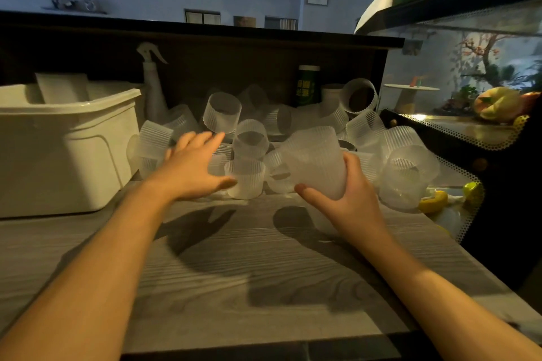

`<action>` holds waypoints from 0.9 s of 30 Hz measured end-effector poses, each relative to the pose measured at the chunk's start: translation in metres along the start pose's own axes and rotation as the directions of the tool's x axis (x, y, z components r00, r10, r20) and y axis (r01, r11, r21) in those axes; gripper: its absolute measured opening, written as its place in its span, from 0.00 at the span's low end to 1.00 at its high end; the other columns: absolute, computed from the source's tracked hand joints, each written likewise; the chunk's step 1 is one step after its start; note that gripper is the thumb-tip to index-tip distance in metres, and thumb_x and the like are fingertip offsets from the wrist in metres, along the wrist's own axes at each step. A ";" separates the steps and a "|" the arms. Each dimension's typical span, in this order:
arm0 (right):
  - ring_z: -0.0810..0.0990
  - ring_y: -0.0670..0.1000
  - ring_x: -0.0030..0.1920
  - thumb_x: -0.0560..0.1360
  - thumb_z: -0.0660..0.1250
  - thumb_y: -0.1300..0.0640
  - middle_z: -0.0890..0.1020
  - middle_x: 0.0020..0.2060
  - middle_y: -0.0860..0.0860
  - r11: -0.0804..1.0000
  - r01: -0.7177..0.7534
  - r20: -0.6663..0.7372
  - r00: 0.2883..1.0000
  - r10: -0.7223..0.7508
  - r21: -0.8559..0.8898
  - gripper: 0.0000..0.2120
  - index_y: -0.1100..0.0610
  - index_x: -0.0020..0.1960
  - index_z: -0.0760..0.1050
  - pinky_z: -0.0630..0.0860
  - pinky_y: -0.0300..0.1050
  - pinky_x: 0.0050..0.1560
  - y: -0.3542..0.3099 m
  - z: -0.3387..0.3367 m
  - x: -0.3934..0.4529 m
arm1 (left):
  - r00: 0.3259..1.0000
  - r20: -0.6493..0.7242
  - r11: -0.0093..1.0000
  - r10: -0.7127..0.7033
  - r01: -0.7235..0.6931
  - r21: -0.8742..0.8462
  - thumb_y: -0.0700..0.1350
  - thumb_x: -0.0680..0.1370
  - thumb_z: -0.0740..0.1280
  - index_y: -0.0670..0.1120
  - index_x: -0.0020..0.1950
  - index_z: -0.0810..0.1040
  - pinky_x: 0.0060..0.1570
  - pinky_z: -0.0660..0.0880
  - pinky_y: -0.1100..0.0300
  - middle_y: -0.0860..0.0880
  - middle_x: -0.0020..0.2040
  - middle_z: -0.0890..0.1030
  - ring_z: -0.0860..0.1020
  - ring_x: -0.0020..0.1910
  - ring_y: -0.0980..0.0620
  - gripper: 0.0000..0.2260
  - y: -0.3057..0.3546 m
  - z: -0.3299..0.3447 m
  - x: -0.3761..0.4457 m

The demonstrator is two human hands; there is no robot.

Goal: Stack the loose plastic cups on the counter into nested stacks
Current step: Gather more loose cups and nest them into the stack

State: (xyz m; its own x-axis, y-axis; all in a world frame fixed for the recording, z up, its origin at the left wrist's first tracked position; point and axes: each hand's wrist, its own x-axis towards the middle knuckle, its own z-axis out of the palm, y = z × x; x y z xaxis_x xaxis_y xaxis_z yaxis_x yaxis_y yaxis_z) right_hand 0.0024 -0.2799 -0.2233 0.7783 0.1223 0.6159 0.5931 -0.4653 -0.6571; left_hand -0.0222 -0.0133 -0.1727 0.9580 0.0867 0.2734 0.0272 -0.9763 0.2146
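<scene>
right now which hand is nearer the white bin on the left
Left. The left hand reaches over the cup pile just right of the white bin; the right hand holds a cup farther right.

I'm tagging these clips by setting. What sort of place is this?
Probably a café or drinks-shop service counter: a heap of plastic cups on the wood-grain counter, a glass display case to the right, and a spray bottle at the back.
</scene>
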 end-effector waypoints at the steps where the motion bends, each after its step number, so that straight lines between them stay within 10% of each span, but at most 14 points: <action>1: 0.75 0.44 0.53 0.59 0.69 0.28 0.72 0.55 0.39 1.000 -0.001 0.001 1.000 0.001 0.003 0.36 0.38 0.61 0.59 0.79 0.53 0.52 0.000 0.000 0.000 | 0.993 0.113 0.998 -0.021 0.014 0.061 0.62 0.74 0.69 0.55 0.80 0.45 0.76 0.46 0.42 0.51 0.81 0.48 0.44 0.79 0.47 0.44 -0.003 0.003 0.000; 9: 0.74 0.41 0.52 0.59 0.69 0.28 0.71 0.52 0.35 1.000 -0.003 -0.008 1.000 0.003 0.014 0.35 0.37 0.60 0.59 0.79 0.52 0.52 0.001 -0.001 0.000 | 0.997 -0.078 0.983 0.008 0.007 0.186 0.57 0.73 0.72 0.54 0.78 0.59 0.75 0.52 0.46 0.49 0.75 0.64 0.58 0.76 0.47 0.37 -0.003 0.019 0.007; 16: 0.74 0.42 0.53 0.60 0.69 0.28 0.72 0.54 0.37 1.000 0.002 -0.009 1.000 -0.002 0.007 0.37 0.40 0.62 0.61 0.79 0.53 0.52 0.001 -0.002 0.000 | 0.922 -0.378 0.973 -0.080 -0.011 -0.231 0.55 0.72 0.75 0.47 0.70 0.67 0.56 0.72 0.51 0.45 0.66 0.73 0.72 0.63 0.45 0.31 0.006 0.002 0.002; 22: 0.73 0.43 0.53 0.61 0.71 0.28 0.70 0.55 0.38 0.999 0.007 0.014 1.000 -0.006 -0.037 0.41 0.43 0.67 0.61 0.78 0.50 0.52 0.000 -0.001 0.000 | 0.867 -0.405 0.771 -0.290 -0.039 -0.635 0.60 0.76 0.68 0.51 0.75 0.64 0.59 0.70 0.56 0.46 0.71 0.70 0.69 0.69 0.46 0.31 0.010 -0.003 0.000; 27: 0.73 0.45 0.55 0.62 0.70 0.29 0.69 0.58 0.41 0.984 0.112 0.059 0.993 -0.104 -0.138 0.41 0.43 0.68 0.59 0.79 0.52 0.51 -0.006 0.000 -0.002 | 0.923 -0.328 0.326 -0.203 -0.252 -0.911 0.66 0.70 0.68 0.60 0.58 0.76 0.61 0.76 0.49 0.52 0.60 0.81 0.79 0.60 0.50 0.20 0.014 -0.011 -0.003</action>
State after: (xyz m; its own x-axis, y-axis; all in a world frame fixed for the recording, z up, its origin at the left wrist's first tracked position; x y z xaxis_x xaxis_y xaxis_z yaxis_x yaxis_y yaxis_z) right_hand -0.0031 -0.2776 -0.2203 0.7230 0.2220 0.6542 0.6422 -0.5650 -0.5180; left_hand -0.0273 -0.0248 -0.1603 0.7847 0.3436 0.5160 -0.4925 -0.1600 0.8555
